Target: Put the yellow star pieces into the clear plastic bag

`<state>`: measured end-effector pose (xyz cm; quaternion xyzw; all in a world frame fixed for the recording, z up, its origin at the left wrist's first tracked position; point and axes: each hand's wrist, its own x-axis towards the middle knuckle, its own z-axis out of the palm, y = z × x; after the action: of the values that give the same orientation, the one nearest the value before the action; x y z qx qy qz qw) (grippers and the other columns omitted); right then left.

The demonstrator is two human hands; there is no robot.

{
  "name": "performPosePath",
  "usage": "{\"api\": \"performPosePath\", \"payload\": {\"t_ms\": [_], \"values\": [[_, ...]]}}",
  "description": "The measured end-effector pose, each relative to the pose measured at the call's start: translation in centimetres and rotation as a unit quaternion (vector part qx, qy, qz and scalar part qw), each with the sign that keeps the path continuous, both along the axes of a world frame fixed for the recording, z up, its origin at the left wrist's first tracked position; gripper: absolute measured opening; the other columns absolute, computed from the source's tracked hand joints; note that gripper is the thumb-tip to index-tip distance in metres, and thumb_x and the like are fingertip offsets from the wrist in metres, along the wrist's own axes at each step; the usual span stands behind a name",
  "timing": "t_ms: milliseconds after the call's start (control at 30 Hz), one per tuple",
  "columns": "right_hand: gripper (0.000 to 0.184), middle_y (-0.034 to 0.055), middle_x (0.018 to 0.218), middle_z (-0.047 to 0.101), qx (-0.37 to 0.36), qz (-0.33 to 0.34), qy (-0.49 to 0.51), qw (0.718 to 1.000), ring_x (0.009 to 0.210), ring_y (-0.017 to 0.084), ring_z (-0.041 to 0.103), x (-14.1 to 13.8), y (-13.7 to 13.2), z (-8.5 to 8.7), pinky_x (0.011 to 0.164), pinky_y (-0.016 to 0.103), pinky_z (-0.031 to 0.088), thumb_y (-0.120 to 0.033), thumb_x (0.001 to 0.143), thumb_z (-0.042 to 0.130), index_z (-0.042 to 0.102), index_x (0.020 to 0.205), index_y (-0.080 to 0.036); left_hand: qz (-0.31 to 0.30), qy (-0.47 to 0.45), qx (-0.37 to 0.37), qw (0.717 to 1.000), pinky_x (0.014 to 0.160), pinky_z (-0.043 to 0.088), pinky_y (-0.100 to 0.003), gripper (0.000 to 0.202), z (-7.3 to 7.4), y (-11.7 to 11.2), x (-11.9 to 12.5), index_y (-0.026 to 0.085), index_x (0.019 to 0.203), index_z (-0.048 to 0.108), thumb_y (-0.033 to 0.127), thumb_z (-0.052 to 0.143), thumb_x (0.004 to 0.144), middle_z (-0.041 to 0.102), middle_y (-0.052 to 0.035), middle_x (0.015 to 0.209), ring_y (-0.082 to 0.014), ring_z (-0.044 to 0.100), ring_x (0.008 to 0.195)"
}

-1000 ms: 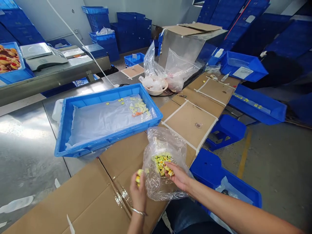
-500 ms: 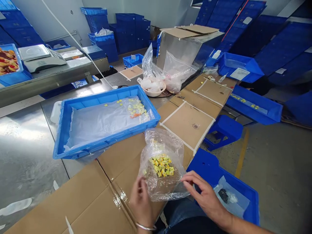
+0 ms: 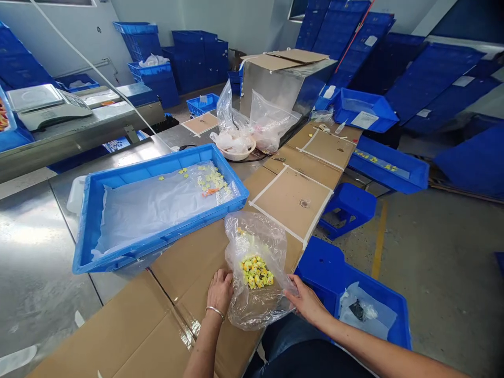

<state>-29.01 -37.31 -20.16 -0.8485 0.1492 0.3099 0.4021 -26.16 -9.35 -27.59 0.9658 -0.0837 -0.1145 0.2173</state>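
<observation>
A clear plastic bag lies on the cardboard-covered table edge in front of me. Through its film show several small yellow-green pieces with orange and dark marks. My left hand, with a bangle at the wrist, is at the bag's left edge, its fingers curled against the film. On the right side, my right hand pinches the edge of the bag between thumb and fingers. Beyond the bag stands a blue tray lined with white sheeting, with small yellow-green pieces and an orange bit at its right end.
Taped cardboard covers the table on the right. Farther back sit a white basket and plastic bags. A blue stool and a blue bin stand below the right edge. A scale is at the left.
My left hand has moved slightly up along the bag's left side, and my right hand has shifted to the bag's right edge. The camera view has turned a little to the right.
</observation>
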Motion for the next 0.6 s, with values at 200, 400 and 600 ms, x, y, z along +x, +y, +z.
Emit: {"api": "performPosePath", "payload": {"t_ms": [200, 400, 600], "values": [[0.085, 0.012, 0.098, 0.063, 0.046, -0.053, -0.013, 0.997, 0.061, 0.018, 0.061, 1.4, 1.3, 3.3, 0.062, 0.037, 0.056, -0.069, 0.074, 0.033, 0.04, 0.135, -0.01, 0.236, -0.183, -0.049, 0.953, 0.072, 0.054, -0.028, 0.012, 2.8, 0.8, -2.0, 0.016, 0.097, 0.063, 0.023, 0.054, 0.094, 0.062, -0.0059, 0.095, -0.0163, 0.061, 0.081], [0.082, 0.0074, 0.089, 0.059, 0.105, -0.082, -0.028, 0.991, 0.066, 0.02, 0.062, 2.4, 2.3, 5.6, 0.06, 0.039, 0.059, -0.071, 0.074, 0.04, 0.044, 0.131, -0.012, 0.148, -0.301, -0.138, 0.932, 0.087, 0.053, -0.028, 0.024, 11.1, -4.3, -3.4, 0.023, 0.116, 0.056, 0.031, 0.057, 0.093, 0.062, -0.0046, 0.111, -0.0146, 0.06, 0.1], [0.082, 0.0041, 0.081, 0.063, 0.102, -0.062, -0.085, 0.989, 0.063, 0.019, 0.058, 3.5, 2.6, 7.8, 0.061, 0.035, 0.055, -0.063, 0.082, 0.034, 0.029, 0.149, -0.016, 0.319, -0.028, -0.043, 0.946, 0.089, 0.049, -0.053, 0.067, 7.9, -2.5, -2.8, 0.016, 0.153, 0.02, 0.033, 0.048, 0.094, 0.058, -0.0203, 0.128, -0.0361, 0.059, 0.113]]}}
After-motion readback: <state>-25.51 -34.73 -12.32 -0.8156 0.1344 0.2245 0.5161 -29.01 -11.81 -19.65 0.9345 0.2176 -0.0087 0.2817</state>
